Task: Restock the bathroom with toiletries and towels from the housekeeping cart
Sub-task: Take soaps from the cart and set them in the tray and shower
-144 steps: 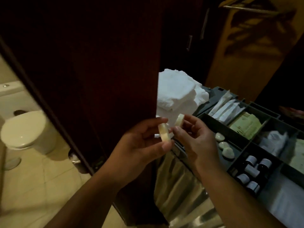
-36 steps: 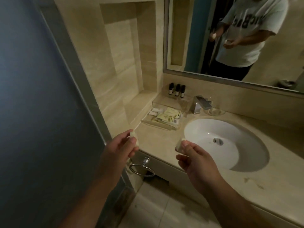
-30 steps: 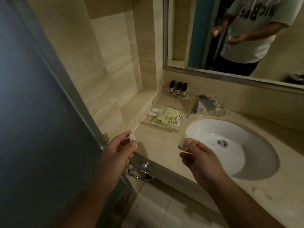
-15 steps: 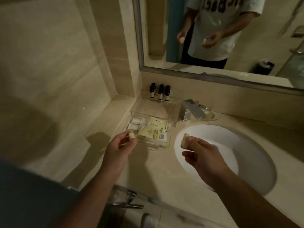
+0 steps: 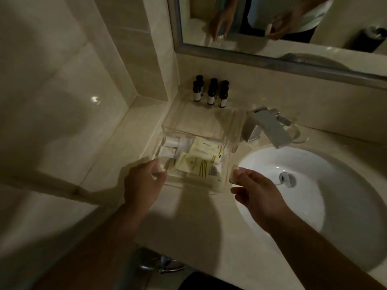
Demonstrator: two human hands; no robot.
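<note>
pinch on soaps (image 5: 160,168) beside tray (image 5: 227,162)

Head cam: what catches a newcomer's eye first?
The left hand pinches a pale soap and the right hand a second soap, at the near corners of the clear tray of sachets. The white sink sits right of it; dark bottles stand behind, under the mirror.

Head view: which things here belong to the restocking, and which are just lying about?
In the job: left hand pinching first soap; right hand pinching second soap; clear tray; sachets; small dark bottles.
Lying about: faucet; sink basin; mirror.
</note>
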